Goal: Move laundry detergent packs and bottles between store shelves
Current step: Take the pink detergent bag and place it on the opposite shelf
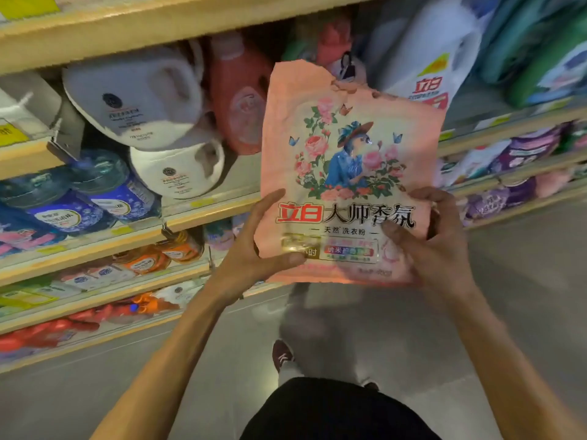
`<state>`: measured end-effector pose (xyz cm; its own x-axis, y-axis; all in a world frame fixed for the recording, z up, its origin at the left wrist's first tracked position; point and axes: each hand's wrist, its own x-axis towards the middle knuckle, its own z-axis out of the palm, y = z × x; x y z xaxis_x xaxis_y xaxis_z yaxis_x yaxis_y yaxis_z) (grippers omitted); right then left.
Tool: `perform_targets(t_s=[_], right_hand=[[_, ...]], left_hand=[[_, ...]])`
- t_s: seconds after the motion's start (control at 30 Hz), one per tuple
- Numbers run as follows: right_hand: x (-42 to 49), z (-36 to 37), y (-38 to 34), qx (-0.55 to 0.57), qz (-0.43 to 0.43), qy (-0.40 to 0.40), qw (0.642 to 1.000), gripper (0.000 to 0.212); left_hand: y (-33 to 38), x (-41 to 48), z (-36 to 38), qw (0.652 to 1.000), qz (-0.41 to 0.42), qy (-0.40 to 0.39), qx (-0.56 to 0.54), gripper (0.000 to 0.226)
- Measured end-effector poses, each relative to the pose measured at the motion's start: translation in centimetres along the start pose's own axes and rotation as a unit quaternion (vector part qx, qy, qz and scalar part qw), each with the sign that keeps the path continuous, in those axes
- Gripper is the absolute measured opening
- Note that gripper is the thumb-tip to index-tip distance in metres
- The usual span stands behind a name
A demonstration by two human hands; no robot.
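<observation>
A pink laundry detergent pack [346, 160] with roses and a figure in a blue dress printed on it is held upright in front of the shelves. My left hand [254, 252] grips its lower left corner, thumb across the front. My right hand [435, 246] grips its lower right corner, thumb pressed on the print. Behind the pack, two white jug bottles [136, 96] [178, 169] and a coral-pink bottle [241, 93] stand on a shelf. A tall white bottle [435, 52] stands to the right.
Wooden shelf edges [203, 214] run across the left and right. Lower shelves hold blue bottles [104, 188], orange bottles [158, 255] and red packs [47, 335]; purple packs [521, 154] lie at the right. Grey floor [413, 328] and my shoe [281, 355] are below.
</observation>
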<state>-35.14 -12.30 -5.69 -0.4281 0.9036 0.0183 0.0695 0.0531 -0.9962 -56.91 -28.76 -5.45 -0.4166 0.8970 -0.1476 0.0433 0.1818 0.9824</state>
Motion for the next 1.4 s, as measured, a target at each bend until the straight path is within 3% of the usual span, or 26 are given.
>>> perform_targets(t_s=[0.37,0.57,0.93,1.4], right_hand=[[-4.1,-19.1,-0.7,-0.136,-0.026,0.064,0.988,0.057],[-6.7,-29.4,0.0,-0.219,0.004,0.097,0.971,0.073],[-7.4,-40.4,0.6,-0.164,-0.006,0.246,0.955,0.072],[-0.6,-59.1,0.4,-0.144,0.007,0.29,0.946,0.074]], left_hand=[[2.5,3.2,19.9,0.989,0.039,-0.061,-0.127,0.082],[3.4,4.0,30.6,0.986,0.036,-0.118,-0.115,0.078],[9.1,8.0,42.8,0.972,0.078,-0.22,-0.012,0.072],[13.0,17.3,61.9,0.959,0.085,-0.267,-0.035,0.06]])
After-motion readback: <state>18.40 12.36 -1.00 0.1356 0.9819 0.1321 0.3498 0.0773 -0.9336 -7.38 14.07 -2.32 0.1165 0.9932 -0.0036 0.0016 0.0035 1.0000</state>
